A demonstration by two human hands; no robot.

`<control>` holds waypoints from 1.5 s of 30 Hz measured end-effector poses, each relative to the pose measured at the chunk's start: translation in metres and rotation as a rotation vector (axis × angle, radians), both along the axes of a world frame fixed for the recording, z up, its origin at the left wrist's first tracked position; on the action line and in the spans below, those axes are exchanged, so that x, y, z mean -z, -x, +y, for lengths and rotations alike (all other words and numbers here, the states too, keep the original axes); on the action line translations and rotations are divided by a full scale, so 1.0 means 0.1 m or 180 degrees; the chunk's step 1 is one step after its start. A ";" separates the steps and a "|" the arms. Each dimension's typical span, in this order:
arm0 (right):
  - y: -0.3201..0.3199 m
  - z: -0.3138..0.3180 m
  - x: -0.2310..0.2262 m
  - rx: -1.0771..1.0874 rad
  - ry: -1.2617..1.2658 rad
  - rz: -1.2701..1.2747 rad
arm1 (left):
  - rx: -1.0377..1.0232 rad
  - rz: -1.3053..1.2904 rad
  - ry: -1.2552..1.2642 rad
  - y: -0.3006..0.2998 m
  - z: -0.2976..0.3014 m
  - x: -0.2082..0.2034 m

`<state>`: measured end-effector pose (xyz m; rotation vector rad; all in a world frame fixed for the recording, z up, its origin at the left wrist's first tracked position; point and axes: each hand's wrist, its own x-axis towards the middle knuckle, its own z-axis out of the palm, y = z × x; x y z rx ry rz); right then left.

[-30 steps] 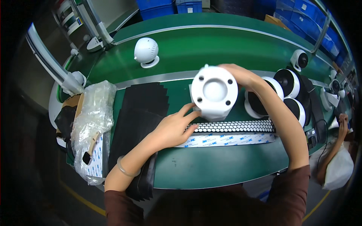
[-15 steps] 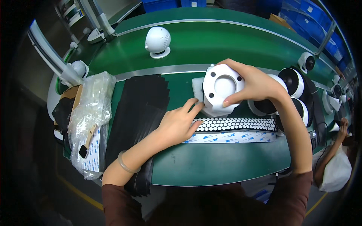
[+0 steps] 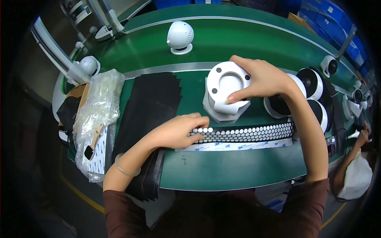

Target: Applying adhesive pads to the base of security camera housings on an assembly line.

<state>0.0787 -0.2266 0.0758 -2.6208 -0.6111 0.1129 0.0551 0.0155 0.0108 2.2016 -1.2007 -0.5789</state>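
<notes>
My right hand (image 3: 264,77) is closed round a white camera-like device (image 3: 212,97), which stands upside down with its round base upward. The base has a wide recess in the middle and several small black round pads about it. Under the device is a pale angular foam block (image 3: 222,118). My left hand (image 3: 180,131) pinches the left end of a black strip (image 3: 250,133) covered with rows of white round dots. That end is bent up slightly between thumb and fingers. A white printed backing sheet (image 3: 258,145) lies beneath the strip.
Black flat sheets (image 3: 152,95) are stacked at left, beside a clear plastic bag (image 3: 101,99) with a watch (image 3: 92,144) on it. Several black-and-white devices (image 3: 309,83) stand at right. Another white device (image 3: 180,37) is on the green belt. A co-worker's hand (image 3: 363,137) shows far right.
My left hand has moved from beside the device down to the strip and taken hold of its left end. The upturned device has shifted slightly left and settled lower, still in my right hand.
</notes>
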 end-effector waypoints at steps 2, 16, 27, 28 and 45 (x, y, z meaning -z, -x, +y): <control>0.01 -0.03 0.01 -0.0027 -0.0089 -0.0084 | 0.0111 0.0284 -0.0039 0.13 0.05 -0.18; 1.47 -0.27 0.30 -0.0145 0.0049 0.1448 | 0.0283 0.1203 0.0553 0.42 0.28 -0.13; 1.29 -0.35 0.21 0.0863 -0.0157 -0.0665 | -0.1322 -0.1118 -0.0498 0.10 -0.19 -0.24; 1.21 -0.27 0.16 0.0965 -0.0508 -0.0965 | -0.1535 -0.1041 -0.0434 0.05 -0.25 -0.28; 0.54 0.07 0.33 0.0162 -0.0943 -0.0863 | -0.0964 -0.0687 0.0644 -0.28 -0.36 0.25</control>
